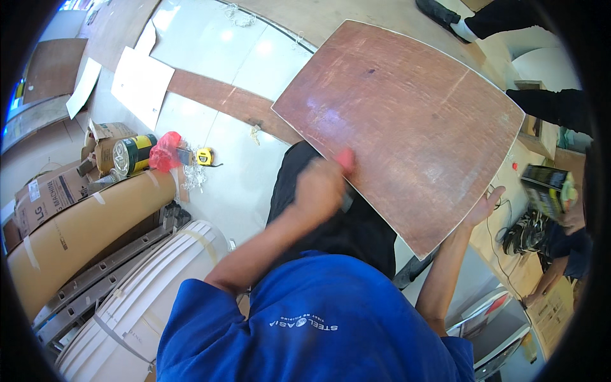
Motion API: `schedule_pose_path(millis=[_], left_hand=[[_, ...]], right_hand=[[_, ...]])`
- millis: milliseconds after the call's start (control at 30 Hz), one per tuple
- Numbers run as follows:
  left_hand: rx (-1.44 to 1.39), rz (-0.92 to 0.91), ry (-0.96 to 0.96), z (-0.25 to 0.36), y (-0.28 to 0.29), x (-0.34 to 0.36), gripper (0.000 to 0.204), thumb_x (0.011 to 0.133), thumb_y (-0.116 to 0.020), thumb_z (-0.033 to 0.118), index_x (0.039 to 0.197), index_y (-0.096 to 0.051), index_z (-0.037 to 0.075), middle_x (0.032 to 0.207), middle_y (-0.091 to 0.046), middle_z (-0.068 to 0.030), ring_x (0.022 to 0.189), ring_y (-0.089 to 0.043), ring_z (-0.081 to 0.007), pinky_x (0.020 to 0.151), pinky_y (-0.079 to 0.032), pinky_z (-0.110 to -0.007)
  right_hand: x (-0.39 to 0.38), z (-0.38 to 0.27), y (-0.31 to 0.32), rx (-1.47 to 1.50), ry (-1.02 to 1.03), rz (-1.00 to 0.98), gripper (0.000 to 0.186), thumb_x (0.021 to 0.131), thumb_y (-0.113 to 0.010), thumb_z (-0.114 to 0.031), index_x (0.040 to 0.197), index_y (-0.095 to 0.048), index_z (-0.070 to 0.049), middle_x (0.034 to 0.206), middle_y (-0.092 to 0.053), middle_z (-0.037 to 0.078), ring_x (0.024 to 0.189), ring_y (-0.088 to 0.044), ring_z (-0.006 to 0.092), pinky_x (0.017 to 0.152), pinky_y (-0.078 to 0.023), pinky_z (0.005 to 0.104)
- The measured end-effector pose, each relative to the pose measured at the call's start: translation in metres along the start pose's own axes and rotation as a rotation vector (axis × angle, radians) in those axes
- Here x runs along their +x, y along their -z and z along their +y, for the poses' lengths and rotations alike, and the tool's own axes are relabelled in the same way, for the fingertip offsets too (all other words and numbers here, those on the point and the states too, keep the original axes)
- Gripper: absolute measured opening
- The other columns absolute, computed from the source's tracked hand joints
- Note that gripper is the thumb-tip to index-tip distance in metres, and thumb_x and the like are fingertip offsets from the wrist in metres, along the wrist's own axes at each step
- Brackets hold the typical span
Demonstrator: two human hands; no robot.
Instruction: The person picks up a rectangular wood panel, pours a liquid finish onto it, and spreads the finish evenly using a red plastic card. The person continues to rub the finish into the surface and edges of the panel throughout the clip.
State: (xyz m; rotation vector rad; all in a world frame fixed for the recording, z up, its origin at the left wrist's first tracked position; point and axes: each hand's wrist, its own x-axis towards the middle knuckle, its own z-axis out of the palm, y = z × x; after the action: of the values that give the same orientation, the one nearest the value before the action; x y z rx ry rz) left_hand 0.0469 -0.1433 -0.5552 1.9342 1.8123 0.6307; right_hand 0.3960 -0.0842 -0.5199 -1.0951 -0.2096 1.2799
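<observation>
A large reddish-brown wooden panel (407, 121) with a thin pale edge lies tilted across my lap, its near corner pointing toward me. My left hand (320, 191), blurred by motion, is closed round a small red object (345, 162) at the panel's near left edge. What kind of object it is cannot be made out. At the panel's right edge my right hand (484, 207) supports the board, thumb stretched out along the side and the other fingers hidden beneath it.
A tape measure (205, 156), red plastic bag (165, 151) and green can (134, 154) stand left. Nearby are a long cardboard roll (95, 223) and strapped white panels (146, 286). White sheets (143, 83) lie beyond. At right, a co-worker's hand (574, 213) holds a dark box (547, 190).
</observation>
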Motion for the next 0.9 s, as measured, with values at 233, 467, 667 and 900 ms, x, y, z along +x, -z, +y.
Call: schedule_pose_path(millis=[233,467,667,900], left_hand=[[-0.283,-0.032,-0.272,0.023,0.037,0.022,0.02,0.099,-0.066,0.02,0.106,-0.072,0.002,0.099,-0.074,-0.0176,0.086,-0.073,-0.0367,0.077,-0.06,-0.045],[0.025,0.129,0.312,-0.179,-0.013,0.132,0.012,0.095,-0.067,0.015,0.098,-0.068,0.003,0.089,-0.073,-0.0246,0.084,-0.071,-0.0458,0.074,-0.054,-0.052],[0.019,0.017,0.236,-0.162,-0.027,0.138,0.01,0.094,-0.067,0.014,0.097,-0.068,0.004,0.089,-0.071,-0.0266,0.086,-0.069,-0.0486,0.075,-0.052,-0.055],[-0.07,-0.027,0.188,-0.088,-0.011,0.113,0.012,0.093,-0.069,0.012,0.101,-0.072,0.004,0.088,-0.069,-0.0268,0.086,-0.069,-0.0472,0.074,-0.052,-0.052]], right_hand=[[-0.003,0.001,-0.014,0.04,-0.016,-0.006,0.092,0.108,-0.029,-0.069,0.159,-0.034,0.007,0.159,-0.045,0.024,0.143,-0.048,0.0384,0.12,-0.037,0.0486],[0.002,0.002,-0.012,0.02,0.012,0.002,0.098,0.105,-0.031,-0.073,0.162,-0.031,0.007,0.163,-0.04,0.025,0.145,-0.045,0.0409,0.122,-0.034,0.0504],[-0.001,0.003,-0.018,0.018,0.033,0.018,0.095,0.107,-0.031,-0.071,0.161,-0.031,0.007,0.163,-0.041,0.025,0.145,-0.045,0.0405,0.122,-0.034,0.0504],[-0.006,0.0,-0.035,0.056,0.043,0.002,0.094,0.107,-0.032,-0.071,0.161,-0.033,0.006,0.162,-0.042,0.024,0.146,-0.045,0.0393,0.122,-0.035,0.0503]])
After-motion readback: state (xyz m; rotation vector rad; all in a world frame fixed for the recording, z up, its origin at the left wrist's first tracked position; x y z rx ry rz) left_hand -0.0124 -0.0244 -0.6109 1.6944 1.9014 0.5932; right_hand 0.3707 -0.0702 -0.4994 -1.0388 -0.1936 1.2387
